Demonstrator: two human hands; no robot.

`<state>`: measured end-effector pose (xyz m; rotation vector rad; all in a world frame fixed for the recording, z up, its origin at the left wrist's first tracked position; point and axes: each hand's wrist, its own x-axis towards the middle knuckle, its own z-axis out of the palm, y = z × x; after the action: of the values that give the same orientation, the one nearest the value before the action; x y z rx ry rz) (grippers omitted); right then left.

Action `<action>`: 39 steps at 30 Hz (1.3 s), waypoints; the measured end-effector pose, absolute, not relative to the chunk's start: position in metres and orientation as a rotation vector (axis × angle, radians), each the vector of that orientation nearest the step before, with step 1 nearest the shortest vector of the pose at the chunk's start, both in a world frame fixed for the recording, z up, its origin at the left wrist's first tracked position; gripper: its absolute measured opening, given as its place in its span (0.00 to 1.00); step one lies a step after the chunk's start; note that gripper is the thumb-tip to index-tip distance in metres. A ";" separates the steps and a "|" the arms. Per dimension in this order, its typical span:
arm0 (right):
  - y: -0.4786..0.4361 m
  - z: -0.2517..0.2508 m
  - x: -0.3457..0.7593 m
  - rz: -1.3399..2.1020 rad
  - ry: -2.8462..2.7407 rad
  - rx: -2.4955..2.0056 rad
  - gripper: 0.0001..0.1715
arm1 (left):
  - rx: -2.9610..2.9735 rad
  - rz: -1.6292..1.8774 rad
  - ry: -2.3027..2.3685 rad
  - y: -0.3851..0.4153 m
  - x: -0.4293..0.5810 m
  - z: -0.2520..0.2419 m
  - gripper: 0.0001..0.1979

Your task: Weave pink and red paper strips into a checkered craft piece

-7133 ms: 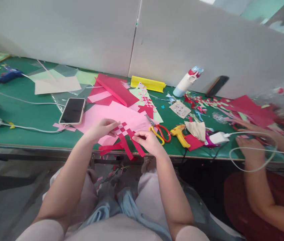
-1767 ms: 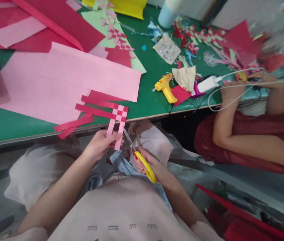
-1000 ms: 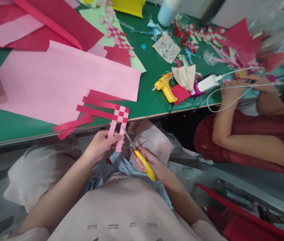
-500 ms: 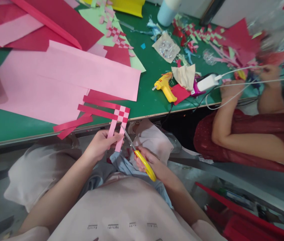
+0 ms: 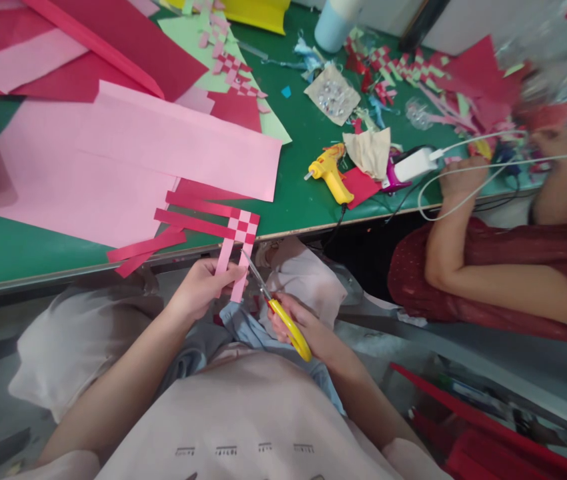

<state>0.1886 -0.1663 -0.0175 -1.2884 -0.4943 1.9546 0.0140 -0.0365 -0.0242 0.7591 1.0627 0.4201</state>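
My left hand (image 5: 209,283) pinches the pink strips of a woven paper piece (image 5: 243,227), whose red and pink checks meet in one corner. Long red strips stretch from it to the left, over the table edge. Yellow-handled scissors (image 5: 288,329) are gripped in my right hand (image 5: 296,317). Their blades reach up and left to the right-hand pink strip, just below the checks; whether they touch the paper I cannot tell. Loose red strips (image 5: 146,245) lie to the left, partly over the edge of the green table (image 5: 38,257).
Large pink paper sheets (image 5: 188,140) and red paper (image 5: 123,40) cover the left of the table. A yellow glue gun (image 5: 332,175), a white charger (image 5: 413,163) with cables and a packet of beads (image 5: 333,95) lie to the right. A co-worker's forearm (image 5: 451,227) rests at the right edge.
My hands, the woven paper and the scissors have barely moved. At the right, the co-worker's hands and a white cable have shifted slightly.
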 end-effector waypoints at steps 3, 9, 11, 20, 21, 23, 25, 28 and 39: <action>-0.167 -0.020 0.190 1.977 -0.478 -1.287 0.22 | 0.751 0.419 1.057 -0.036 0.013 -0.024 0.17; -0.171 -0.027 0.194 2.005 -0.446 -1.270 0.24 | 0.743 0.400 1.073 -0.036 0.012 -0.025 0.17; -0.173 -0.029 0.195 1.999 -0.460 -1.262 0.24 | 0.744 0.397 1.076 -0.036 0.012 -0.025 0.17; -0.172 -0.027 0.197 2.000 -0.487 -1.266 0.30 | 0.739 0.380 1.072 -0.036 0.011 -0.025 0.17; -0.171 -0.025 0.197 1.999 -0.484 -1.272 0.31 | 0.736 0.379 1.072 -0.036 0.011 -0.025 0.17; -0.170 -0.022 0.197 2.003 -0.474 -1.279 0.32 | 0.737 0.379 1.066 -0.035 0.012 -0.024 0.17; -0.168 -0.019 0.196 2.007 -0.463 -1.286 0.33 | 0.739 0.382 1.058 -0.035 0.012 -0.023 0.17; -0.167 -0.018 0.196 2.013 -0.456 -1.301 0.32 | 0.740 0.381 1.055 -0.035 0.013 -0.022 0.17; -0.168 -0.023 0.196 2.024 -0.485 -1.308 0.30 | 0.752 0.379 1.064 -0.034 0.013 -0.023 0.17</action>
<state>0.1964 -0.1679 -0.0233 -1.3084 -0.4854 2.0244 0.0129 -0.0343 -0.0227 0.7519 1.0645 0.3793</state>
